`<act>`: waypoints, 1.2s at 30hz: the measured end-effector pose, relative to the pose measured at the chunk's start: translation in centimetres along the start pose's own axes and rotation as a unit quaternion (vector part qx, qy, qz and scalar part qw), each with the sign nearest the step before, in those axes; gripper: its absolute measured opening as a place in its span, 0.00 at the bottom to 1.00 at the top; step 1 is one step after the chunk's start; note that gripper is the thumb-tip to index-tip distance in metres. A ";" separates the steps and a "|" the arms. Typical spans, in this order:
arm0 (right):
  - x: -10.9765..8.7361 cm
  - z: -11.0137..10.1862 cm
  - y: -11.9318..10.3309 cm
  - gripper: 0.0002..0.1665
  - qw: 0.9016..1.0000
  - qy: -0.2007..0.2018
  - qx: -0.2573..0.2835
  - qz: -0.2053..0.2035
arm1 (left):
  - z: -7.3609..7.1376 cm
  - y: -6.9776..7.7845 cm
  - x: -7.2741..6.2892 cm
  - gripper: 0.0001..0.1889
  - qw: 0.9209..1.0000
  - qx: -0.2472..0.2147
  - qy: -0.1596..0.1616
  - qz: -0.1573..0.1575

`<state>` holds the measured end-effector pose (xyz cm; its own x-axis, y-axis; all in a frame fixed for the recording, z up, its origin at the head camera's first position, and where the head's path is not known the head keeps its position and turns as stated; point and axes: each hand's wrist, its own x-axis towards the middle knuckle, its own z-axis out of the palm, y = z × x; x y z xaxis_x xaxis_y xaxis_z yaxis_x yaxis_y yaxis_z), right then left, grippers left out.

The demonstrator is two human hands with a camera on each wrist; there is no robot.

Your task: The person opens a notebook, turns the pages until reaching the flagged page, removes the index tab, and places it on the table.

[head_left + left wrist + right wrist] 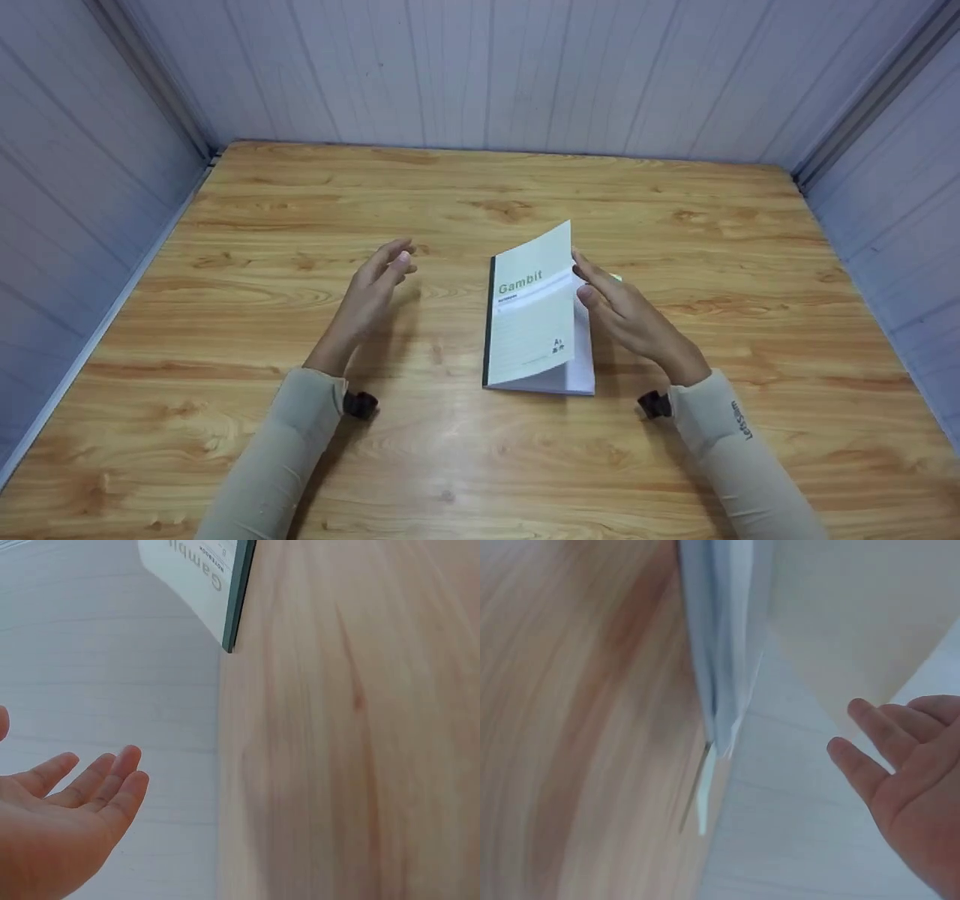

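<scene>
A notebook (531, 322) with a pale cover, a dark spine and the word "Gambit" lies on the wooden table. Its front cover stands partly raised along the right side, with white pages (582, 367) showing beneath. My right hand (630, 319) is at the raised edge, fingers extended against or just behind the cover; contact is hard to tell. The right wrist view shows the fingers (866, 765) spread and holding nothing. Left of the notebook, my left hand (371, 289) hovers over the table, palm inward and fingers loosely bent. The notebook's spine corner (231, 637) appears in the left wrist view.
By the notebook's far end, a pale strip (703, 802) sticks out beside a thin dark edge; what it belongs to is unclear. White panelled walls (450, 75) border the table (337, 187) at the back and both sides.
</scene>
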<state>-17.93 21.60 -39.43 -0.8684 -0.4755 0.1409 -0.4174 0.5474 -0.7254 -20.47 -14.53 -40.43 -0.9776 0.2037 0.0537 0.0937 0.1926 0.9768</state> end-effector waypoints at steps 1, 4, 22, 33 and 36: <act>0.0 0.2 -0.3 0.34 1.000 -0.005 0.001 -0.010 | 0.1 0.0 0.0 0.29 1.000 -0.010 -0.003 -0.001; 0.0 0.7 -0.9 0.37 0.999 -0.023 -0.002 -0.041 | 0.2 0.2 -0.1 0.28 1.000 -0.029 -0.009 -0.007; 0.9 5.1 -3.4 0.47 0.964 -0.138 -0.158 -0.160 | 1.5 1.6 -0.4 0.31 0.996 -0.031 -0.082 0.011; 1.0 6.0 -3.7 0.44 0.956 -0.201 -0.170 -0.127 | 2.2 3.2 -0.6 0.33 0.997 0.048 -0.052 -0.001; 0.9 5.9 -3.4 0.44 0.955 -0.213 -0.175 -0.113 | 2.0 3.4 -0.8 0.32 0.998 0.043 -0.044 0.003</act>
<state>-15.72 15.22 -40.77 -0.5891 -0.8047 -0.0735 -0.7102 0.5590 -0.4279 -19.02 -12.08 -37.61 -0.9567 0.2887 0.0374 0.1195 0.2725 0.9547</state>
